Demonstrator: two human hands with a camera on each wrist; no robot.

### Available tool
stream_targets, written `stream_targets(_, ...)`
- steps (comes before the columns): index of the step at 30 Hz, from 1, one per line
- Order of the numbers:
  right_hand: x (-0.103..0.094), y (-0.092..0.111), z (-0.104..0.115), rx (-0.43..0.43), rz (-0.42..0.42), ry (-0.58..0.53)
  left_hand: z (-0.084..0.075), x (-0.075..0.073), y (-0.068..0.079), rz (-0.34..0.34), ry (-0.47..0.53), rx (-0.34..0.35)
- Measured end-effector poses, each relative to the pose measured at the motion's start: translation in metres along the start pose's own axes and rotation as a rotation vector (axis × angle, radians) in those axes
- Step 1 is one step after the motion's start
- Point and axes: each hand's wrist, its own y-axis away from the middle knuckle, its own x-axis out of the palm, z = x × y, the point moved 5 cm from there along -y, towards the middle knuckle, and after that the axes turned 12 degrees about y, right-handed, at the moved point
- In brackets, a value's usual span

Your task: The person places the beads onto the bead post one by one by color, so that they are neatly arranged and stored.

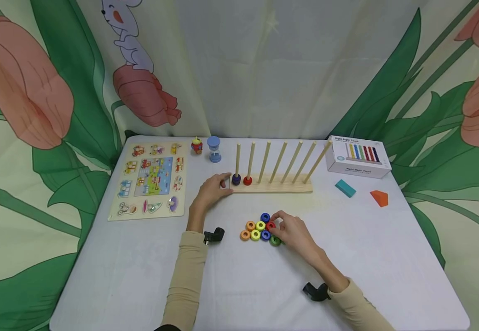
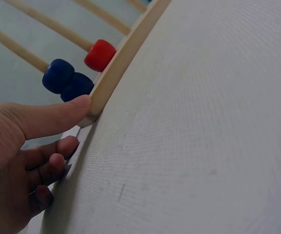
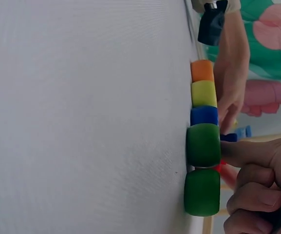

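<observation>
My left hand [image 1: 211, 189] grips the left end of a wooden peg stand [image 1: 280, 187], its thumb at the base's front corner in the left wrist view. Two dark blue beads [image 2: 58, 76] are stacked on the first peg, and one red bead [image 2: 100, 55] sits on the second. In front of the stand, my right hand [image 1: 295, 234] pinches another red bead [image 1: 270, 225] within a cluster on the table. Around it lie orange beads [image 1: 245, 235], yellow beads [image 1: 255, 235], blue beads [image 1: 265, 217] and green beads [image 3: 203, 145]. The fingers partly hide the red and green ones.
A picture puzzle board [image 1: 117, 193] lies at the left. Behind stand a small toy figure [image 1: 197, 145] and a blue sand timer [image 1: 214, 149]. At the back right are a white box [image 1: 357, 156], a teal block [image 1: 345, 188] and an orange block [image 1: 379, 198].
</observation>
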Motion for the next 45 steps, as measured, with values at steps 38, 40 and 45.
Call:
stream_targets(38,-0.144,-0.093,0.116,-0.212,-0.5,-0.043,0.0,-0.001,0.002,-0.008,0.028,-0.007)
stream_targets(40,-0.141,-0.094,0.114,-0.205,-0.499,-0.06,0.0,-0.001,0.001,-0.006,0.025,-0.011)
stream_targets(45,-0.129,-0.081,0.102,-0.208,-0.545,-0.135,0.001,-0.001,0.001,-0.004,0.027,-0.019)
